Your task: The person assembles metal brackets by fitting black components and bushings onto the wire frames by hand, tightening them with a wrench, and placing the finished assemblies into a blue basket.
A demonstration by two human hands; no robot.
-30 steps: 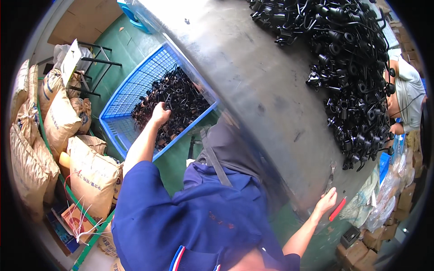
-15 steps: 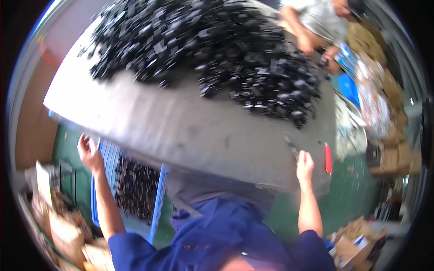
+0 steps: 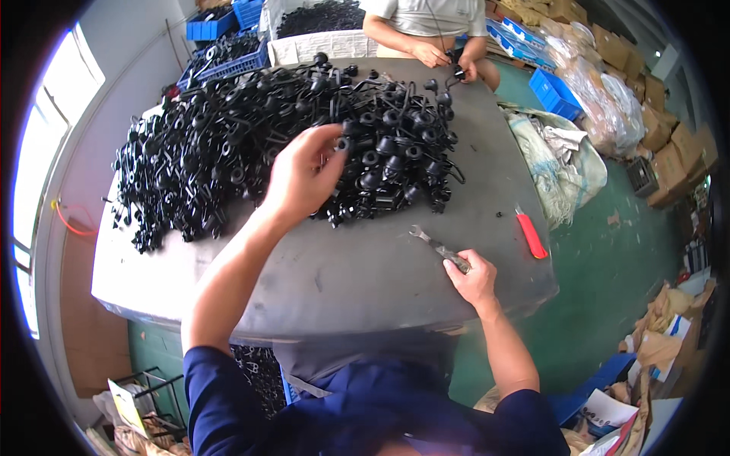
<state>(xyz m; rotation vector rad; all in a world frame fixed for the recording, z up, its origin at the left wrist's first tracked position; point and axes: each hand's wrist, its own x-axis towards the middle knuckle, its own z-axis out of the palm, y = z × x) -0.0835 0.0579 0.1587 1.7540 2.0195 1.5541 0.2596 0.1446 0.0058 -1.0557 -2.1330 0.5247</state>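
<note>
A large heap of black plastic parts (image 3: pixel 251 144) covers the far half of a grey table (image 3: pixel 357 281). My left hand (image 3: pixel 304 176) is raised over the near edge of the heap, fingers curled at one black part (image 3: pixel 344 144). My right hand (image 3: pixel 473 280) rests near the table's front right edge, closed on the handle of a metal wrench (image 3: pixel 437 247) that lies on the table. A red-handled knife (image 3: pixel 531 234) lies to the right of the wrench.
Across the table another person's hands (image 3: pixel 441 57) work on black parts. Blue crates (image 3: pixel 228 30) and a white box of parts stand at the back left. Bags, a blue bin (image 3: pixel 559 91) and cardboard boxes line the right. The floor is green.
The view has swung up from the blue crate on the floor to the tabletop. My left hand has come up from beside the table onto the heap; my right hand now holds the wrench.
</note>
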